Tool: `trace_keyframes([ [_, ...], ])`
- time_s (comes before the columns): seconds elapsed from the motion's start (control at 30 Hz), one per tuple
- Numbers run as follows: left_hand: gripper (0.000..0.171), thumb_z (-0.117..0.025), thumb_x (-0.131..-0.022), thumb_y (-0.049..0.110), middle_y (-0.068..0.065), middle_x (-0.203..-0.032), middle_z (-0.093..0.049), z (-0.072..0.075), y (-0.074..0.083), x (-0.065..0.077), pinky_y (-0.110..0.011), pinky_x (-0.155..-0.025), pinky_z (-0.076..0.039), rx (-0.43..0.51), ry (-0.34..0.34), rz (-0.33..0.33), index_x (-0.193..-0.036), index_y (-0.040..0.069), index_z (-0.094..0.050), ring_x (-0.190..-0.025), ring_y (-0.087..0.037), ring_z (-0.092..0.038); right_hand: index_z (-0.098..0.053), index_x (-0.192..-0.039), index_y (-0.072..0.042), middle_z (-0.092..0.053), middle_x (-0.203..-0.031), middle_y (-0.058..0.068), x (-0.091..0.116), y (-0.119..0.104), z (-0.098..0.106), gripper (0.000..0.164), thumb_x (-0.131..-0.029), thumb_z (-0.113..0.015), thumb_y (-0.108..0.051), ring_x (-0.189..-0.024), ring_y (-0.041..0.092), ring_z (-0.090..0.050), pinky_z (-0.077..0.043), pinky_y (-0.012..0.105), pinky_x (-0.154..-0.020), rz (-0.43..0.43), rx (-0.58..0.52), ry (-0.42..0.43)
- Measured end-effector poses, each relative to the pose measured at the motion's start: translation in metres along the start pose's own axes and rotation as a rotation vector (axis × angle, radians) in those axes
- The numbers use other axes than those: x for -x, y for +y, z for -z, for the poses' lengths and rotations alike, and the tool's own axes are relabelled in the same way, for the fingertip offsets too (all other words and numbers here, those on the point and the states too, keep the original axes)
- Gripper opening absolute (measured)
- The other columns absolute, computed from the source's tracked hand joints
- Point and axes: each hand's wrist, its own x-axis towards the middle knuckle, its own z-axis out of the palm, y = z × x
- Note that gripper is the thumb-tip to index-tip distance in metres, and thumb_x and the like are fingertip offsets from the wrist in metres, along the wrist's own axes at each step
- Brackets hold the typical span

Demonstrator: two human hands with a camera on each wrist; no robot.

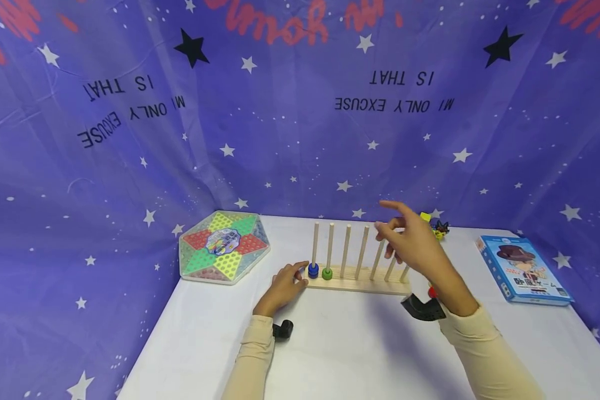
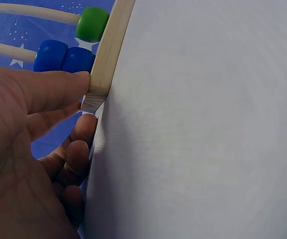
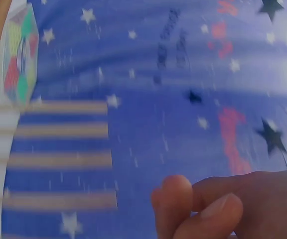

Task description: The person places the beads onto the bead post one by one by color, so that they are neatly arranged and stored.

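Note:
In the head view, a wooden peg rack stands on the white table, with a row of upright pegs. Two blue beads are stacked on the leftmost peg, and one green bead sits on the peg beside it. My left hand pinches the rack's left end between thumb and finger, close by the blue beads. Above the rack's right half, my right hand is raised with its index finger extended and the others loosely bent. Nothing shows between its fingers, and it hides some peg tops.
A hexagonal Chinese checkers board lies at the back left. At the right is a blue game box. Small yellow and dark toys lie behind my right hand, and a red piece shows beside that wrist. A purple starred cloth hangs behind the table.

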Motion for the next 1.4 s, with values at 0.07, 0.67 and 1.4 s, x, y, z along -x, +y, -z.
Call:
trace_keyframes([
  [0.07, 0.051, -0.064, -0.090, 0.019, 0.000, -0.091, -0.053, -0.001, 0.000, 0.000, -0.038, -0.076, -0.028, -0.002, -0.001, -0.002, -0.139, 0.017, -0.050, -0.077, -0.016, -0.041, -0.033, -0.147, -0.019, -0.065, -0.087, 0.011, 0.014, 0.017, 0.017, 0.063, -0.094, -0.057, -0.041, -0.054, 0.026, -0.062, -0.049, 0.039, -0.045, -0.033, 0.024, 0.059],
  [0.67, 0.051, -0.063, -0.090, 0.021, 0.002, -0.090, -0.051, 0.002, -0.003, -0.004, -0.038, -0.075, -0.026, -0.002, -0.001, 0.019, -0.139, 0.018, -0.049, -0.077, -0.015, -0.041, -0.024, -0.143, -0.004, -0.067, -0.087, 0.012, 0.138, 0.194, 0.015, 0.074, -0.093, -0.053, -0.050, -0.054, 0.023, -0.056, -0.047, 0.033, -0.049, -0.611, -0.087, 0.186],
  [1.4, 0.050, -0.062, -0.089, 0.021, 0.002, -0.090, -0.051, -0.002, -0.001, -0.001, -0.036, -0.074, -0.026, 0.009, 0.002, 0.002, -0.138, 0.017, -0.050, -0.076, -0.015, -0.040, -0.031, -0.133, 0.003, -0.062, -0.073, 0.006, 0.145, 0.205, -0.010, 0.065, -0.091, -0.061, -0.035, -0.056, 0.019, -0.057, -0.047, 0.033, -0.051, -0.715, 0.069, 0.082],
])
